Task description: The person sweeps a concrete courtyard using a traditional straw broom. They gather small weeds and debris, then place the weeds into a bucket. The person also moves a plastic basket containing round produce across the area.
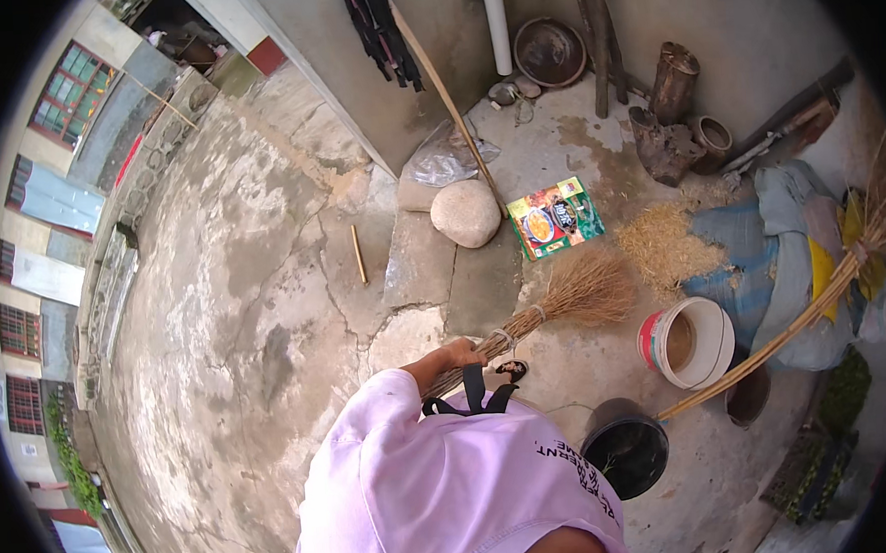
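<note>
My left hand [458,354] is closed around the tied handle of a twig broom [511,335]. The broom slants up to the right, its fanned brown bristles on the concrete. Just past the bristles, loose straw and chaff [667,245] lie on the ground, with a flat colourful printed package [557,218] above them. Right of the bristles is a white bucket with a red patch [722,342]. A bare part of an arm [568,550] shows below a lilac sleeve at the lower edge, but my right hand is out of the picture.
A black bucket [626,477] stands near my body, close to long tied canes [768,362]. Blue-grey sacks [801,218] are heaped at the right. A large round stone [465,214], a leaning pole [443,91] and a short stick [359,254] lie ahead; logs [675,79] stand by the wall.
</note>
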Motion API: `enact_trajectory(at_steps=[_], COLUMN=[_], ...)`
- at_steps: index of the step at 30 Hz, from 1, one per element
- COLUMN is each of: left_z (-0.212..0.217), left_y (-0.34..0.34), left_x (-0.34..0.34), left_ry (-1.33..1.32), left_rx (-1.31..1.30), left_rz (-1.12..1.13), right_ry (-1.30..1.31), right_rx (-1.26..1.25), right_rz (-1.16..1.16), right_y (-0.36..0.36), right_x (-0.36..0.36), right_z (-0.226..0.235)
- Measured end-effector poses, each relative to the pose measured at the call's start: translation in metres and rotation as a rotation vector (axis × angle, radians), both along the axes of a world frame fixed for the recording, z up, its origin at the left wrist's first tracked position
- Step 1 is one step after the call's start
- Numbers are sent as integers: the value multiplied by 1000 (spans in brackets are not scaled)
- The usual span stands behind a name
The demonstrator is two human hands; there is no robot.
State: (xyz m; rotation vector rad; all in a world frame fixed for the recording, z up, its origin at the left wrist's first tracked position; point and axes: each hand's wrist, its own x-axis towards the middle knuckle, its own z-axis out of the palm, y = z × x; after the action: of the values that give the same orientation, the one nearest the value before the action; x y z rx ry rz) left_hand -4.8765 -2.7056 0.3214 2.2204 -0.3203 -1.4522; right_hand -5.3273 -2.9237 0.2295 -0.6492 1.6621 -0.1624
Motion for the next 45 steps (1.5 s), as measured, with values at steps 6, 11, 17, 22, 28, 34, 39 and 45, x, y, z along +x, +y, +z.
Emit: enact_trajectory(at_steps=[6, 11, 17, 22, 28, 34, 39, 45], left_z=[-3, -21, 4, -17, 15, 6, -1, -8], left_y=[74, 99, 85, 105, 54, 26, -9, -47], left_x=[-62, -92, -76, -70, -65, -55, -35, -17], left_ry=[-134, -112, -124, -29, 181, 292, 335, 338], left_rx=[-75, 33, 69, -96, -193, -276, -80, 34], left_rz=[107, 167, 207, 251, 290, 238, 79, -49], right_ry=[-57, -110, -130, -33, -43, 45, 105, 172], right_rx=[-123, -198, -212, -115, -220, -252, -299, -307], right_rz=[256, 371, 296, 245, -30, -189, -326, -567], right_y=[-87, -106, -86, -51, -29, 7, 56, 118], right_x=[75, 111, 104, 55, 4, -14, -39, -52], right_z=[46, 70, 51, 49, 67, 63, 52, 49])
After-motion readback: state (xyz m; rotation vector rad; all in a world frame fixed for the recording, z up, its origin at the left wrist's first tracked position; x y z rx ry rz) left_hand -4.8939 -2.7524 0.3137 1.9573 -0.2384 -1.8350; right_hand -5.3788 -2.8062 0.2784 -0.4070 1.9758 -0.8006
